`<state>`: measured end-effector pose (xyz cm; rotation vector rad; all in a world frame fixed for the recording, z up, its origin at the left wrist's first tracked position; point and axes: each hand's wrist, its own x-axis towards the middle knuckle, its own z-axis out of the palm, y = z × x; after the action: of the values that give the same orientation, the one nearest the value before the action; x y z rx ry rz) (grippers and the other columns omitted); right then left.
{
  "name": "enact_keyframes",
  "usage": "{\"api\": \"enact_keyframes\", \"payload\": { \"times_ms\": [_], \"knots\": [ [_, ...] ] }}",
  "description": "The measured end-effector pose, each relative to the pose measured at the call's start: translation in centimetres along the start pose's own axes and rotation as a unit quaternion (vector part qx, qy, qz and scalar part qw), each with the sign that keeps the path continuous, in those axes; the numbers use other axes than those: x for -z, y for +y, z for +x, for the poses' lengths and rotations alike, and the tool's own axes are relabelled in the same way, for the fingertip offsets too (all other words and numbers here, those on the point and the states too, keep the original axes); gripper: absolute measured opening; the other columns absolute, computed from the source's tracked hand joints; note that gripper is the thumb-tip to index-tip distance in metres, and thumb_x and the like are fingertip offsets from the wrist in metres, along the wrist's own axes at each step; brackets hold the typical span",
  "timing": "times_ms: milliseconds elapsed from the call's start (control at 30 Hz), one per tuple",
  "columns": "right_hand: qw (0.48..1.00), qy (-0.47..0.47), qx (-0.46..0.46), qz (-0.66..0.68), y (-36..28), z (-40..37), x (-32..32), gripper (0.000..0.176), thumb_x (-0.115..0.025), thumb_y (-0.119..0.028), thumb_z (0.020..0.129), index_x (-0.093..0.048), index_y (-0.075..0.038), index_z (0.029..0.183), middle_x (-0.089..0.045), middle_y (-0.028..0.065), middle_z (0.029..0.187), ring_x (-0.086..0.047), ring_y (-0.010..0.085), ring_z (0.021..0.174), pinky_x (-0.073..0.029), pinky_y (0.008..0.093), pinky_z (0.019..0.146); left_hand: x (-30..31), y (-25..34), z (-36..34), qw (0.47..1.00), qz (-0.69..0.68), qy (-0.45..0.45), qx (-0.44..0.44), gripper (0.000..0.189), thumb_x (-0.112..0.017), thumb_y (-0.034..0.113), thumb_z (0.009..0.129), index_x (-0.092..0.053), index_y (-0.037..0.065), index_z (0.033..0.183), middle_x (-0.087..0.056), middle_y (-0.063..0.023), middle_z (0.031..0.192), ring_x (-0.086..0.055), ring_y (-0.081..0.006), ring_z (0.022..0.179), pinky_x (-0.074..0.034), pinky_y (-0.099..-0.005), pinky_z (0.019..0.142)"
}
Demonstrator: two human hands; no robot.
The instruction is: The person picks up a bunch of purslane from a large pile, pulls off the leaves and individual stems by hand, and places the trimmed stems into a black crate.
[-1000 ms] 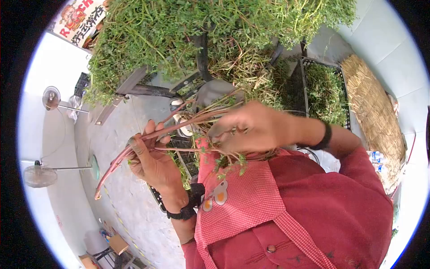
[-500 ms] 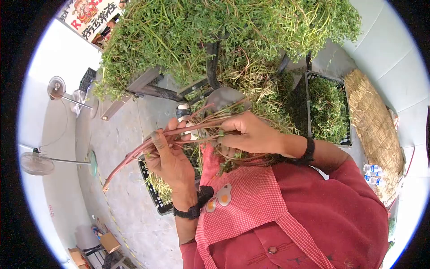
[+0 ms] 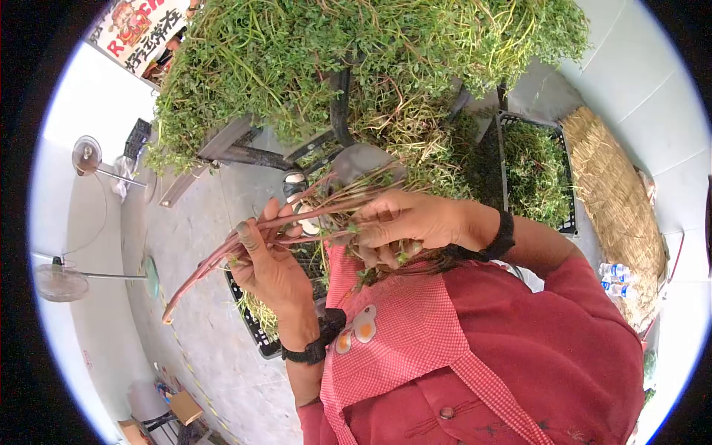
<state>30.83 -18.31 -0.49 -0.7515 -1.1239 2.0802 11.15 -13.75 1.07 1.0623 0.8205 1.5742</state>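
Long reddish stems [image 3: 208, 267] lie across my left hand [image 3: 271, 274], whose fingers and thumb pinch them; their bare ends point down to the left. My right hand [image 3: 408, 226] is closed round the leafy, thinner part of the same bunch, in front of the apron. Both hands are a short way apart, with stems stretched between them. A few small green leaves show at the right fingertips. Above the hands, a big heap of green leafy plants [image 3: 297, 67] rests on a dark frame.
At the right are a black crate [image 3: 538, 170] of greens, a rolled straw mat [image 3: 608, 200] and water bottles [image 3: 615, 278]. Another black crate [image 3: 259, 337] sits below my left hand. Two fans [image 3: 63, 282] stand at the left. A round grey surface [image 3: 367, 165] is behind the stems.
The view has shifted slightly. My right hand has moved a little left along the stems, and its fingers have curled more. My left hand keeps its grip on the stems.
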Motion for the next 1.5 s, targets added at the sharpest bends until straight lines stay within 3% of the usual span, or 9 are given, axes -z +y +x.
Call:
{"api": "enact_keyframes", "payload": {
  "times_ms": [767, 933, 1000, 1033, 1067, 1167, 1233, 1367, 1500],
  "knots": [
    [0.855, 0.269, 0.181, -0.404, -0.2, 0.2, -0.5, 0.018, -0.052, -0.015, 0.081, -0.052, 0.002, 0.075, -0.044, 0.0152, 0.055, -0.041, 0.0209, 0.047, -0.037, 0.0363, 0.048, -0.7, -0.3, -1.6, 0.995, 0.012, -0.026, -0.097, 0.025, -0.056, 0.023, 0.09, -0.05, -0.001, 0.095, -0.062, -0.0277, 0.096, -0.065, -0.0326, 0.083, -0.058, -0.0335, 0.061],
    [0.716, 0.369, 0.322, -0.498, -0.4, -0.2, 1.2, 0.014, -0.054, -0.016, 0.08, -0.053, -0.003, 0.079, -0.049, 0.0134, 0.06, -0.053, 0.0285, 0.056, -0.043, 0.0354, 0.054, -1.3, 0.1, -2.1, 0.993, 0.023, -0.04, -0.105, 0.028, -0.052, 0.025, 0.092, -0.049, -0.002, 0.098, -0.058, -0.0267, 0.107, -0.063, -0.0293, 0.091, -0.056, -0.0303, 0.065],
    [0.518, 0.332, 0.336, -0.713, -0.7, -2.4, 7.9, 0.013, -0.057, -0.014, 0.076, -0.054, -0.004, 0.084, -0.054, 0.0116, 0.072, -0.055, 0.0286, 0.065, -0.045, 0.0349, 0.06, 0.2, 2.0, -0.1, 0.996, -0.005, 0.007, -0.092, 0.029, -0.051, 0.027, 0.092, -0.05, -0.002, 0.1, -0.057, -0.0253, 0.11, -0.061, -0.0275, 0.094, -0.055, -0.0274, 0.067],
    [0.793, 0.395, 0.141, -0.442, -0.2, -4.3, 9.9, 0.018, -0.058, -0.011, 0.072, -0.054, -0.004, 0.089, -0.055, 0.012, 0.082, -0.054, 0.032, 0.075, -0.046, 0.0385, 0.067, 1.3, 2.8, 1.2, 0.994, -0.033, 0.06, -0.082, 0.031, -0.05, 0.028, 0.093, -0.05, -0.002, 0.101, -0.056, -0.024, 0.113, -0.06, -0.0257, 0.097, -0.054, -0.0246, 0.068],
    [0.542, 0.405, 0.215, -0.704, -0.7, -7.4, 10.8, 0.024, -0.057, -0.011, 0.072, -0.054, -0.004, 0.095, -0.055, 0.0142, 0.087, -0.056, 0.0287, 0.082, -0.046, 0.0417, 0.071, 2.5, 2.5, 2.0, 0.994, -0.062, 0.031, -0.087, 0.03, -0.05, 0.027, 0.093, -0.051, -0.001, 0.102, -0.058, -0.0229, 0.11, -0.061, -0.0241, 0.095, -0.053, -0.0211, 0.062],
    [0.335, 0.436, 0.099, -0.829, 0.4, -15.1, 20.1, 0.017, -0.054, -0.009, 0.078, -0.058, -0.006, 0.095, -0.06, 0.0137, 0.093, -0.06, 0.0267, 0.081, -0.048, 0.0349, 0.066, 3.4, 2.2, 2.0, 0.994, -0.085, 0.028, -0.064, 0.031, -0.052, 0.029, 0.092, -0.053, -0.001, 0.1, -0.058, -0.0226, 0.11, -0.061, -0.0245, 0.095, -0.054, -0.0254, 0.067],
    [0.604, 0.652, -0.179, -0.423, -2.5, -17.7, 17.5, 0.027, -0.058, -0.02, 0.081, -0.059, -0.007, 0.105, -0.063, 0.0134, 0.098, -0.062, 0.0272, 0.089, -0.049, 0.0329, 0.071, 2.8, 1.9, 1.6, 0.994, -0.084, 0.04, -0.048, 0.031, -0.052, 0.028, 0.092, -0.052, -0.001, 0.1, -0.058, -0.0225, 0.11, -0.061, -0.0248, 0.095, -0.054, -0.0279, 0.07],
    [0.326, 0.615, 0.061, -0.715, 0.5, -20.6, 20.7, 0.042, -0.062, -0.032, 0.082, -0.056, -0.008, 0.116, -0.065, 0.013, 0.099, -0.063, 0.0251, 0.09, -0.05, 0.0319, 0.075, 2.8, 1.3, 1.7, 0.993, -0.111, 0.025, -0.003, 0.03, -0.054, 0.028, 0.091, -0.052, 0.0, 0.102, -0.058, -0.0225, 0.109, -0.061, -0.0265, 0.095, -0.053, -0.0354, 0.081],
    [0.716, 0.458, 0.242, -0.468, -3.2, -13.8, 15.4, 0.033, -0.062, -0.024, 0.084, -0.059, -0.004, 0.11, -0.066, 0.0121, 0.096, -0.064, 0.0201, 0.083, -0.05, 0.0313, 0.076, 0.9, 1.4, 1.3, 0.993, -0.109, 0.02, 0.041, 0.031, -0.055, 0.028, 0.09, -0.052, -0.001, 0.101, -0.061, -0.0216, 0.104, -0.063, -0.029, 0.089, -0.055, -0.0369, 0.075]
  ]
}}
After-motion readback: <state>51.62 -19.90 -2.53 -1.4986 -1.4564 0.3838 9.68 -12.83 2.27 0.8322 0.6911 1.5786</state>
